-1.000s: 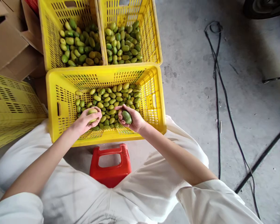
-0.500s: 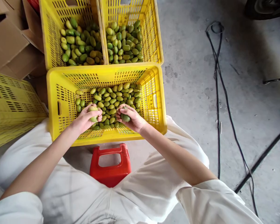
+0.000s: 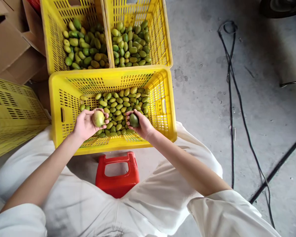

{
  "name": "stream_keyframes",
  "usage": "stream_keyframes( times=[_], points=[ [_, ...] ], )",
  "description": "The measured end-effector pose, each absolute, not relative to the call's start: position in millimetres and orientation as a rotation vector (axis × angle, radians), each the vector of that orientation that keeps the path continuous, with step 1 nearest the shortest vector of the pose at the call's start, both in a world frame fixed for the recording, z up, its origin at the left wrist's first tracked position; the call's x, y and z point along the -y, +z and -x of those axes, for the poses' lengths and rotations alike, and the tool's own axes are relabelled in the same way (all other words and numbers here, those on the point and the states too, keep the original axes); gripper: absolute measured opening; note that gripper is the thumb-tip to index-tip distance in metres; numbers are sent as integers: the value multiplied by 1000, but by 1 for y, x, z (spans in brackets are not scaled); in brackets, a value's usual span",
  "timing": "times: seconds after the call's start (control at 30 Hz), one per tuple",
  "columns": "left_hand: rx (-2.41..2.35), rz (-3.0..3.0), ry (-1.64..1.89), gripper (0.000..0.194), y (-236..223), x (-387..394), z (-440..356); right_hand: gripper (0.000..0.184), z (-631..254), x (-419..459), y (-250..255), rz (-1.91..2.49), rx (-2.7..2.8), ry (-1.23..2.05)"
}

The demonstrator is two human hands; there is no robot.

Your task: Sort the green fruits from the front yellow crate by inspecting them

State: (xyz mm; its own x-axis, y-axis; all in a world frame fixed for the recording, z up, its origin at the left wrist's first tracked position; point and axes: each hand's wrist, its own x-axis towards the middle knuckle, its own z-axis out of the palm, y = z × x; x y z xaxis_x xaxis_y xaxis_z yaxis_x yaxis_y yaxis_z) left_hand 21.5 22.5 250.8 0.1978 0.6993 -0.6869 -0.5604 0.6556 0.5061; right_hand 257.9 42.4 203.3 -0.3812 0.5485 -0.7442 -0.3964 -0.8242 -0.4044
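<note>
My left hand (image 3: pixel 86 123) is palm up over the near yellow crate (image 3: pixel 113 144), fingers curled about a pale yellow-green oval fruit (image 3: pixel 98 118). Across from it, my right hand (image 3: pixel 143 125) grips a dark green oval fruit (image 3: pixel 134 120) between thumb and fingers. Below both hands, a layer of green and yellowish oval fruits (image 3: pixel 118 107) covers much of the crate's bottom. The hands are apart from each other and hide some of these fruits.
Two more yellow crates, left (image 3: pixel 51 39) and right (image 3: pixel 166 39), hold similar fruits behind the near one. Another yellow crate (image 3: pixel 14 112) and cardboard (image 3: pixel 10 46) are at left. A red stool (image 3: pixel 117 182) stands between my legs. Black cables (image 3: pixel 239 95) lie on the floor at right.
My left hand has rolled palm up, so its fruit shows more fully. My right hand has turned and shifted slightly right, exposing more of the dark fruit. Both still hold their fruits.
</note>
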Motion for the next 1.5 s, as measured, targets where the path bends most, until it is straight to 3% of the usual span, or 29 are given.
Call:
stream_keyframes(
  times=[0.07,0.23,0.33,0.5,0.7,0.87,1.2,1.5],
  points=[
    [-1072,-176,883,24,250,-22,-21,11,-258,-43,203,1255,246,2178],
    [-1013,-369,841,43,248,-18,-20,33,-257,-42,206,1244,344,2146],
    [-991,-398,835,46,250,-18,-20,32,-258,-40,209,1194,327,2172],
    [-1051,-375,848,40,251,-20,-22,29,-260,-41,216,990,346,2345],
    [-1065,-340,828,35,248,-19,-24,35,-258,-48,220,966,277,2300],
    [-1022,-228,846,33,251,-22,-23,14,-257,-48,223,968,172,2195],
    [-948,-354,813,36,247,-13,-27,34,-261,-42,217,931,180,2278],
    [-953,-399,776,33,243,-10,-26,34,-265,-48,208,1010,201,2128]
  ],
)
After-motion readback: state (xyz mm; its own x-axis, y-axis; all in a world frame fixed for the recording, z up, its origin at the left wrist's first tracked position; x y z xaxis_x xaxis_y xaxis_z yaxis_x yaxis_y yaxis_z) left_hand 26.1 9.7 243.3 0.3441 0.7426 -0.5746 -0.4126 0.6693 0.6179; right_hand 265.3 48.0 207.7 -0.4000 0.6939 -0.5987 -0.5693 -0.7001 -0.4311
